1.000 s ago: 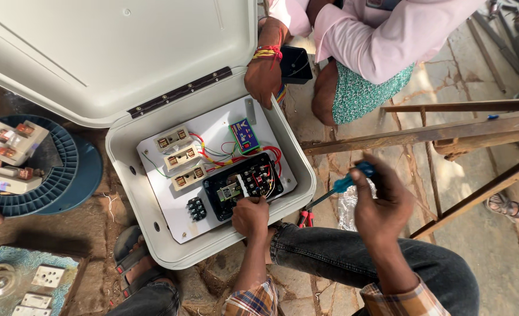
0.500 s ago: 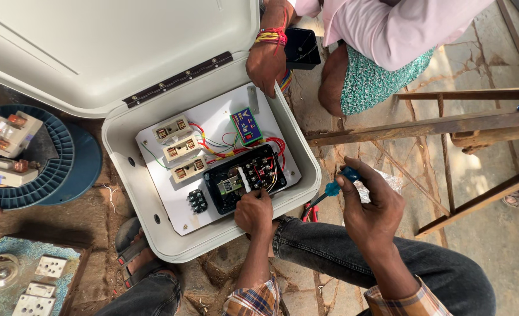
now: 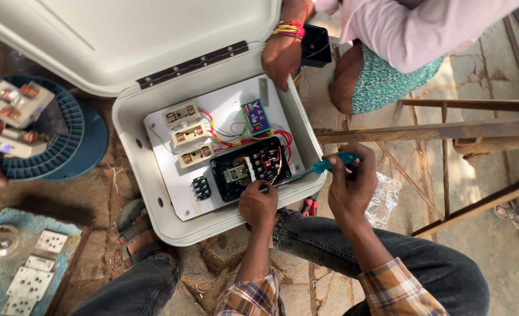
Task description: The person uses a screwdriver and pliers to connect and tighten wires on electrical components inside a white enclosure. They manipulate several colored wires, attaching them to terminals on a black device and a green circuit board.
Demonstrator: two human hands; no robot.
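**Wiring inside the open grey box**

Left hand (image 3: 258, 205) sits on the near edge of the black switch unit (image 3: 252, 168) inside the grey enclosure (image 3: 136, 146), fingertips pinched together at its wires. Right hand (image 3: 351, 186) hovers just right of the enclosure, grip clamped on a blue-handled screwdriver (image 3: 329, 164) pointing toward the unit. Another person's hand (image 3: 280, 55) rests on the enclosure's far rim

Our left hand (image 3: 258, 205) is stretched forward, knuckles up, fingertips curled down and pinched together. Our right hand (image 3: 349, 181) sits off to the side, raised a bit, fingers (image 3: 335, 167) wrapped closed, both checked sleeves pushed back.
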